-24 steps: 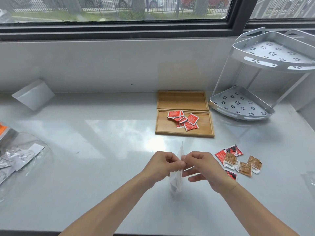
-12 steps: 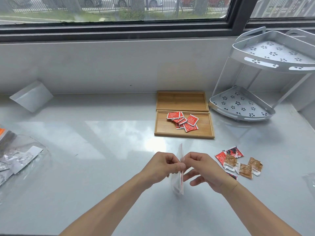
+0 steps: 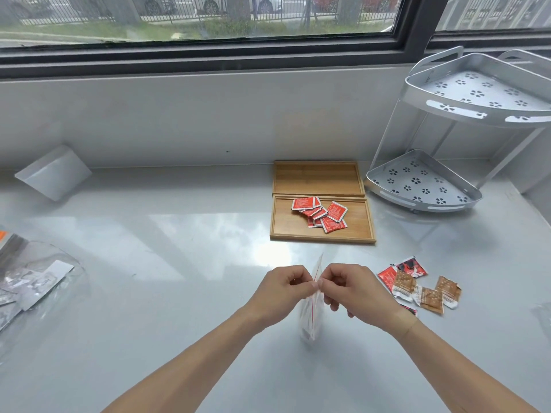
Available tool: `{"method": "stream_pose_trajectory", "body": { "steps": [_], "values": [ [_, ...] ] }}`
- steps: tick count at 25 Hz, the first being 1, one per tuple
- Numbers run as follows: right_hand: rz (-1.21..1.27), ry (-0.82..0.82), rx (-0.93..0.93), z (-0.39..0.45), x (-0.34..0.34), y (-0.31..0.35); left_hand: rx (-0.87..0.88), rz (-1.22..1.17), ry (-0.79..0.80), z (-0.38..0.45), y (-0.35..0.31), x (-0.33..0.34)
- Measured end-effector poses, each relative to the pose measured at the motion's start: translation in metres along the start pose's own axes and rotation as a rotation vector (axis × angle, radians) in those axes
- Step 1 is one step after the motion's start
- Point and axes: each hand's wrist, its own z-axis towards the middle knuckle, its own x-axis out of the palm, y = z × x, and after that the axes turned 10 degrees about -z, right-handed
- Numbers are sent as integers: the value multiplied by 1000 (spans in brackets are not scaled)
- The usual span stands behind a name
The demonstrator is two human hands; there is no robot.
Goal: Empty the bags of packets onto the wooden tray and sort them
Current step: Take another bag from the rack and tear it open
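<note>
My left hand [image 3: 281,289] and my right hand [image 3: 353,289] both pinch the top edge of a small clear zip bag [image 3: 311,315] with a red seal line, held edge-on above the counter. Beyond it lie two wooden trays side by side: the near tray [image 3: 286,231] holds several red packets [image 3: 323,214], the far tray [image 3: 317,177] holds nothing. A loose heap of brown, red and black packets [image 3: 423,289] lies on the counter just right of my right hand.
A clear plastic bag with silver packets [image 3: 32,281] lies at the left edge. A white two-tier corner rack [image 3: 432,186] stands at the back right. A white box [image 3: 53,172] leans against the back wall at left.
The zip bag has tilted a little in my fingers and its red seal line now shows. Both hands stay in about the same place.
</note>
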Motion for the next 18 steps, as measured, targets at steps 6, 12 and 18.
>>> {"method": "stream_pose_trajectory", "body": {
  "steps": [6, 12, 18],
  "values": [
    [-465, -268, -8, -8, -25, -4, 134, 244, -248, 2, -2, -42],
    [-860, -177, -43, -10, -45, 3, 210, 620, -149, -5, -13, -51],
    [-793, -484, -305, -13, -29, 18, 43, 263, -120, 2, -23, -44]
  ]
}}
